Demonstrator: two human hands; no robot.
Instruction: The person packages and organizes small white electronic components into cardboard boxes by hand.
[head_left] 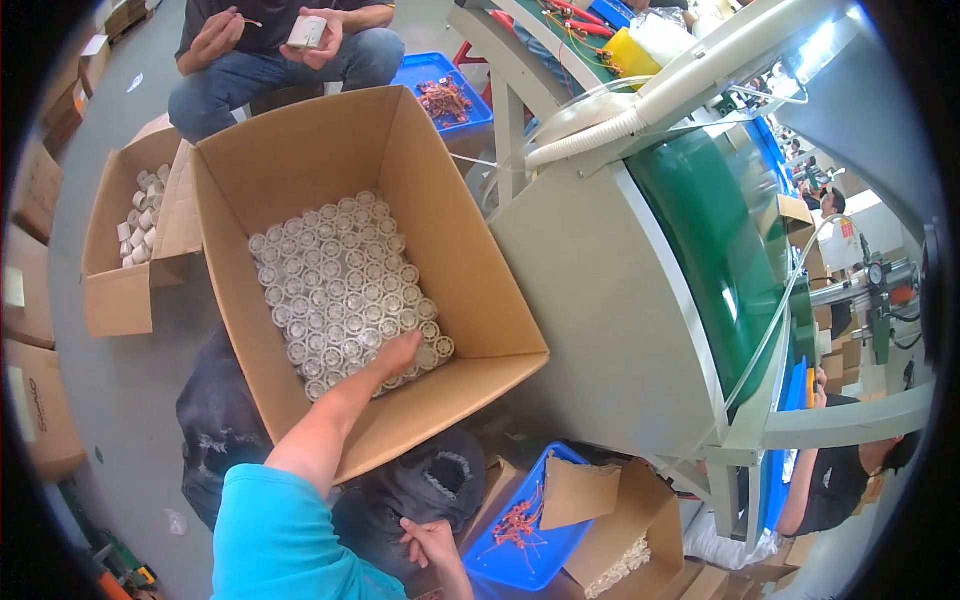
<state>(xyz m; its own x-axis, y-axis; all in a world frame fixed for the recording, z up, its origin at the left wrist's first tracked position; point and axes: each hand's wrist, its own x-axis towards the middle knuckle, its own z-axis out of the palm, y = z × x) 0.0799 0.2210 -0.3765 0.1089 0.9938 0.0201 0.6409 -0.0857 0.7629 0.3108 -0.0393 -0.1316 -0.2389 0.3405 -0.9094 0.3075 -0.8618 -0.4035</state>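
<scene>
My left hand [402,353] reaches down inside a big open cardboard box [470,260], its bare forearm crossing the near wall. The fingers are closed and pressed among the rows of round, whitish clear plastic parts [335,280] on the box floor; their tips are hidden, so what they grip cannot be made out. Close to my right thigh in dark ripped jeans [445,478], my right hand [430,545] hangs with loosely curled, slightly separated fingers, and nothing shows in it. Beside it stands a blue tray [565,535] with red-orange wired pieces [517,525].
A large pale machine housing [600,320] with a green belt [700,250] rises at right. Behind the box, another person [290,60] sits holding a white cylinder [306,32]. A carton [108,225] of white cylinders stands left. Another blue tray [412,68] lies beyond.
</scene>
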